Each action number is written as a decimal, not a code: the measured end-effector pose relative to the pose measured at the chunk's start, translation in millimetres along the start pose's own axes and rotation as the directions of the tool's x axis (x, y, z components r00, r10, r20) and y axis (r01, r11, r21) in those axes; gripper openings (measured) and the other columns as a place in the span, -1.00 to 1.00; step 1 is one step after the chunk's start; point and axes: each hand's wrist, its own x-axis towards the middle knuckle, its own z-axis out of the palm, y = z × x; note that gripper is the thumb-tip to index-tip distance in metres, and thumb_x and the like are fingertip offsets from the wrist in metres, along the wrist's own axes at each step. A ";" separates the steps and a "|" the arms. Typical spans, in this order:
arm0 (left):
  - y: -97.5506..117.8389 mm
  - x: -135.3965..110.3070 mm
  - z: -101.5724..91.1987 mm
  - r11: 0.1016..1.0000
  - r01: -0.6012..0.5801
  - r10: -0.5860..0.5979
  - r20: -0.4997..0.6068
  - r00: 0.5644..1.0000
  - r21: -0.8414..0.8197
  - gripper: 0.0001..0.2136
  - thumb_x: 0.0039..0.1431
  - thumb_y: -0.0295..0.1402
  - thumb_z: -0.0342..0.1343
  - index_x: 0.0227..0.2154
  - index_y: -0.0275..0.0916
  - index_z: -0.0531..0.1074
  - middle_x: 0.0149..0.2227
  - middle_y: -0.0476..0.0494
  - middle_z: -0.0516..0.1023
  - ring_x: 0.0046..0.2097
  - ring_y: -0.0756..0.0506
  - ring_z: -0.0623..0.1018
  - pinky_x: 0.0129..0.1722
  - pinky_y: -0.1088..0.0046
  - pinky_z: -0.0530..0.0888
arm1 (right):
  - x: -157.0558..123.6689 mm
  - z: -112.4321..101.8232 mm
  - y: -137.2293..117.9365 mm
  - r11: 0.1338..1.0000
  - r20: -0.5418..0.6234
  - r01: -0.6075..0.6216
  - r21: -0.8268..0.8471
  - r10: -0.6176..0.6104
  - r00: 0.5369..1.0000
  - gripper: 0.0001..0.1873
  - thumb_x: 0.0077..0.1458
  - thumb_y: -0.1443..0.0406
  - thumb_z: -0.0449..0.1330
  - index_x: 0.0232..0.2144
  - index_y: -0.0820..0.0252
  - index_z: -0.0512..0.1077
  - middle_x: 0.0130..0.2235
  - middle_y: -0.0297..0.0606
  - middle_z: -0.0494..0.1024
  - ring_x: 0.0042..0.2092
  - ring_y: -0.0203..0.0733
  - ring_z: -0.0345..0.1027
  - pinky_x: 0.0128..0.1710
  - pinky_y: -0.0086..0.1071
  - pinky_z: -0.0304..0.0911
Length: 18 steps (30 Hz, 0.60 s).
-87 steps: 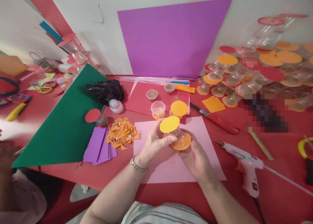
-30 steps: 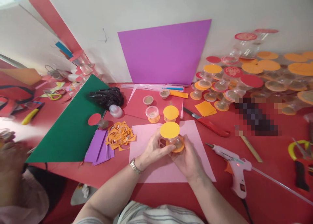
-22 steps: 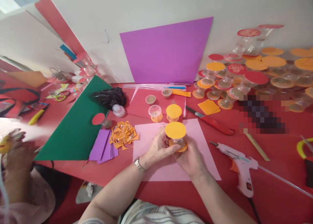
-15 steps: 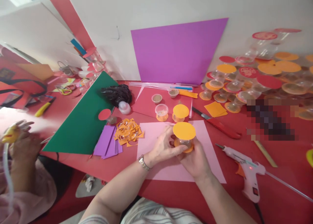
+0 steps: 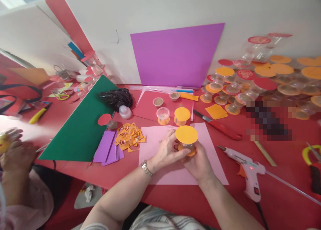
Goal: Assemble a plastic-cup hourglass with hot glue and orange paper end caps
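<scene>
Both hands hold a small clear plastic cup piece (image 5: 186, 134), with a round orange paper disc on top and another orange disc at its base. My left hand (image 5: 167, 152), with a watch on the wrist, grips it from the left, thumb across the front. On the other side my right hand (image 5: 200, 163) cups it from below and the right; its fingertips are mostly hidden. The piece is held over a pink sheet (image 5: 160, 176). Just behind stand a similar orange-topped piece (image 5: 182, 115) and an open clear cup (image 5: 163, 114) on an orange base.
Orange paper scraps (image 5: 130, 137) and purple paper pieces (image 5: 105, 148) lie left, by a green board (image 5: 75, 133). A lit glue gun (image 5: 248, 169) and a red-handled cutter (image 5: 224, 129) lie right. Many finished-looking cup pieces (image 5: 240, 81) are stacked behind. Another person's hands (image 5: 17, 153) are far left.
The camera view has turned slightly to the right, so the surroundings sit further left. Both hands keep their grip on the cup piece, with almost no visible movement.
</scene>
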 end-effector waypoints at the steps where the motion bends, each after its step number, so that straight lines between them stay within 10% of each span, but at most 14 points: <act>1: 1.0 0.3 -0.6 1.000 -0.012 0.012 0.000 1.000 0.021 -0.62 0.04 -0.25 0.31 -0.08 -0.24 0.45 -0.09 -0.19 0.44 -0.02 -0.21 0.48 0.00 0.26 0.50 | -0.2 0.1 0.4 1.000 -0.001 -0.001 -0.001 0.001 1.000 -0.82 -0.08 0.19 0.37 -0.39 0.10 0.52 -0.42 -0.41 0.61 -0.31 -0.21 0.52 -0.26 -0.37 0.48; 18: -3.1 -1.9 0.1 0.993 -0.108 0.108 -0.009 0.994 0.037 -0.63 0.05 -0.28 0.25 -0.09 -0.28 0.37 -0.09 -0.21 0.45 -0.05 -0.21 0.45 0.01 0.19 0.47 | 0.5 -5.3 6.0 0.999 -0.031 -0.033 -0.023 0.032 0.999 -0.76 -0.14 0.16 0.42 -0.40 0.12 0.56 -0.34 -0.36 0.65 -0.32 -0.25 0.51 -0.29 -0.46 0.47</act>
